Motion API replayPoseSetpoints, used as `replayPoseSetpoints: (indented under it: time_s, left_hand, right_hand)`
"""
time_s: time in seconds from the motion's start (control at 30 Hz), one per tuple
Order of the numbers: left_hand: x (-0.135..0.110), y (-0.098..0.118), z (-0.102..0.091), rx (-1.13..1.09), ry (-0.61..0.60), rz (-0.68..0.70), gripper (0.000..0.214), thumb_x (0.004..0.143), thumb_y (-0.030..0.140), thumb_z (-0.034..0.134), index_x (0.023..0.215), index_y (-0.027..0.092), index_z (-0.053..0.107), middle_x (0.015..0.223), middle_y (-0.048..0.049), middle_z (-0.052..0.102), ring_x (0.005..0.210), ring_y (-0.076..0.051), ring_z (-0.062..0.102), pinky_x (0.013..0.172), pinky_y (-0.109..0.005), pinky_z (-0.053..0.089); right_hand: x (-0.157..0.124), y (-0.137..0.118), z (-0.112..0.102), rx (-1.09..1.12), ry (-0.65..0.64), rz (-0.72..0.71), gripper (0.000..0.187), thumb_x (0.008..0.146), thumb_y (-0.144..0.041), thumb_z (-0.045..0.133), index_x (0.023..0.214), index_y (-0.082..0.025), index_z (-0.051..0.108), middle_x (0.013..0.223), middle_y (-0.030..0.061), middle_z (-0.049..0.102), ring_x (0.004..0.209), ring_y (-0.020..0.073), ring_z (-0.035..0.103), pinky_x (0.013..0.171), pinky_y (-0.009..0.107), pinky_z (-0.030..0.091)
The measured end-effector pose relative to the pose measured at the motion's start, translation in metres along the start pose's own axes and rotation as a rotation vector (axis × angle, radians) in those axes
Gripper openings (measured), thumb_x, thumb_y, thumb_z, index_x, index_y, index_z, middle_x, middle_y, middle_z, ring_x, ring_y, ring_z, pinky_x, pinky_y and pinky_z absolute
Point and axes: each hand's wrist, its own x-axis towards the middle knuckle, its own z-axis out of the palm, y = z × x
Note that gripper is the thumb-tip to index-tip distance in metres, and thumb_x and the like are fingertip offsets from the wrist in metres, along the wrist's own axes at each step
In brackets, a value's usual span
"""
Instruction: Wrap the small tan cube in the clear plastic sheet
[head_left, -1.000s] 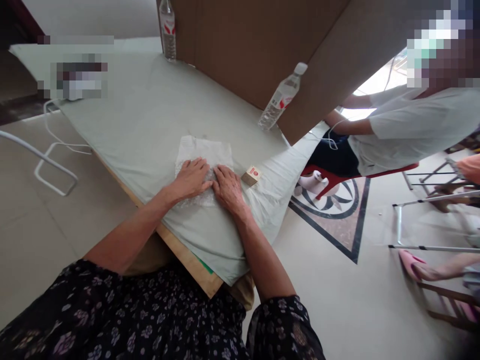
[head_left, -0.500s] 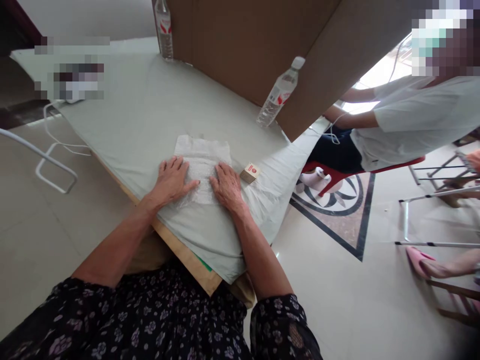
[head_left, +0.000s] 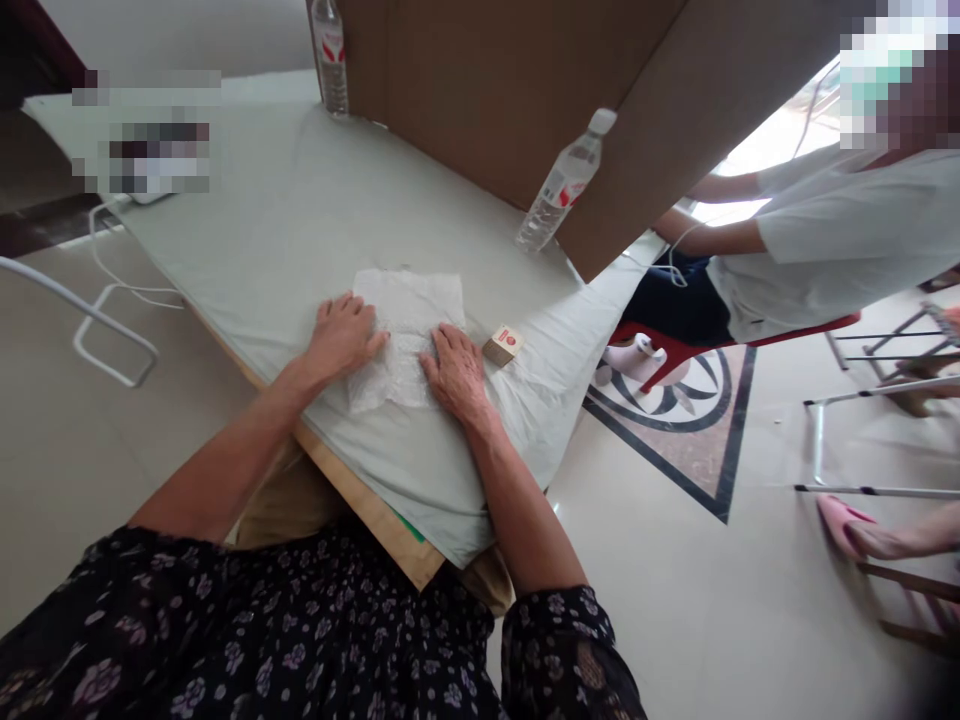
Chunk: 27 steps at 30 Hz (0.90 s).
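A sheet of bubble wrap (head_left: 409, 300), whitish and see-through, lies flat on the cloth-covered table (head_left: 247, 190) in front of me. My left hand (head_left: 345, 338) rests at its left edge, palm down, thumb pointing inward over the sheet. On the right edge lies my right hand (head_left: 454, 370), flat with the fingers stretched out. Neither hand grips anything. Just right of my right hand stands a small cardboard box (head_left: 504, 345) with red print on it.
A big cardboard panel (head_left: 480, 90) stands at the back of the table. Two clear plastic bottles, a near one (head_left: 566, 180) and a far one (head_left: 330, 60), stand by it. A person in a white shirt (head_left: 847, 230) sits at the right. A white cable (head_left: 97, 240) hangs at the left.
My left hand has shifted slightly up and left, its thumb drawn back, and the sheet's lower left part shows more. My right hand stays on the sheet.
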Motion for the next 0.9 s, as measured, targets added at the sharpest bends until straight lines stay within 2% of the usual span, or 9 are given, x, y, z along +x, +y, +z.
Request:
replayPoseSetpoints:
  time_s: [0.1, 0.23, 0.3, 0.37, 0.47, 0.53, 0.67, 0.8, 0.9]
  left_hand:
    - [-0.023, 0.007, 0.005, -0.098, 0.025, 0.170, 0.047, 0.097, 0.038, 0.059, 0.138, 0.015, 0.062, 0.161, -0.0179, 0.052, 0.157, -0.036, 0.039, 0.129, -0.053, 0.030]
    - [-0.036, 0.009, 0.020, -0.157, -0.020, 0.190, 0.058, 0.092, 0.045, 0.063, 0.144, 0.018, 0.061, 0.161, -0.0162, 0.054, 0.155, -0.038, 0.043, 0.129, -0.057, 0.029]
    - [-0.036, 0.004, 0.025, -0.161, -0.030, 0.185, 0.064, 0.090, 0.048, 0.065, 0.146, 0.017, 0.059, 0.163, -0.0171, 0.052, 0.155, -0.039, 0.042, 0.130, -0.058, 0.027]
    - [-0.036, 0.000, 0.027, -0.172, -0.026, 0.184, 0.069, 0.089, 0.050, 0.066, 0.149, 0.017, 0.057, 0.163, -0.0165, 0.051, 0.156, -0.038, 0.042, 0.131, -0.057, 0.027]
    - [-0.035, -0.003, 0.027, -0.206, -0.007, 0.182, 0.073, 0.087, 0.050, 0.067, 0.152, 0.019, 0.053, 0.163, -0.0156, 0.052, 0.156, -0.037, 0.042, 0.131, -0.056, 0.027]
    - [-0.035, -0.003, 0.027, -0.232, 0.006, 0.179, 0.076, 0.086, 0.050, 0.068, 0.153, 0.018, 0.051, 0.162, -0.0162, 0.053, 0.156, -0.038, 0.042, 0.130, -0.056, 0.028]
    - [-0.036, 0.000, 0.026, -0.264, 0.027, 0.166, 0.080, 0.083, 0.048, 0.069, 0.154, 0.018, 0.049, 0.160, -0.0168, 0.054, 0.156, -0.040, 0.040, 0.129, -0.057, 0.028]
    - [-0.037, 0.000, 0.027, -0.266, 0.015, 0.160, 0.085, 0.082, 0.047, 0.070, 0.157, 0.017, 0.044, 0.162, -0.0182, 0.052, 0.157, -0.041, 0.038, 0.130, -0.059, 0.024]
    - [-0.036, 0.000, 0.027, -0.266, -0.009, 0.165, 0.090, 0.082, 0.048, 0.069, 0.160, 0.016, 0.039, 0.163, -0.0194, 0.050, 0.156, -0.041, 0.039, 0.130, -0.060, 0.022]
  right_hand:
    - [0.000, -0.001, 0.002, 0.002, 0.017, 0.004, 0.045, 0.103, -0.032, 0.056, 0.145, -0.016, 0.059, 0.160, 0.0178, 0.054, 0.154, 0.0322, 0.044, 0.126, 0.053, 0.035]
    - [-0.002, -0.005, -0.003, -0.022, 0.058, -0.040, 0.035, 0.102, -0.029, 0.056, 0.134, -0.018, 0.066, 0.155, 0.0166, 0.059, 0.147, 0.0316, 0.051, 0.122, 0.052, 0.040]
    - [-0.004, -0.002, -0.011, -0.036, 0.157, -0.089, 0.028, 0.101, -0.027, 0.054, 0.124, -0.020, 0.070, 0.153, 0.0143, 0.061, 0.145, 0.0308, 0.053, 0.121, 0.051, 0.040]
    - [-0.008, 0.010, -0.023, -0.040, 0.322, -0.087, 0.026, 0.100, -0.026, 0.053, 0.120, -0.023, 0.070, 0.153, 0.0125, 0.061, 0.146, 0.0305, 0.052, 0.121, 0.054, 0.038]
    - [-0.015, 0.041, -0.038, -0.025, 0.512, 0.115, 0.047, 0.092, -0.033, 0.063, 0.138, -0.023, 0.060, 0.158, 0.0165, 0.055, 0.146, 0.0360, 0.050, 0.118, 0.062, 0.039]
    - [-0.020, 0.065, -0.043, -0.002, 0.486, 0.256, 0.066, 0.080, -0.038, 0.073, 0.141, -0.020, 0.056, 0.152, 0.0205, 0.059, 0.138, 0.0407, 0.056, 0.112, 0.065, 0.043]
    - [-0.027, 0.092, -0.043, 0.127, 0.362, 0.318, 0.053, 0.077, -0.039, 0.071, 0.126, -0.020, 0.063, 0.116, 0.0142, 0.077, 0.109, 0.0340, 0.069, 0.103, 0.059, 0.050]
    - [-0.020, 0.070, -0.041, 0.294, 0.402, 0.158, 0.047, 0.080, -0.043, 0.073, 0.122, -0.024, 0.064, 0.112, 0.0087, 0.078, 0.103, 0.0278, 0.070, 0.099, 0.051, 0.053]
    - [-0.007, 0.038, -0.034, 0.408, 0.303, 0.003, 0.050, 0.083, -0.042, 0.074, 0.129, -0.026, 0.063, 0.122, 0.0077, 0.077, 0.107, 0.0254, 0.070, 0.098, 0.046, 0.055]
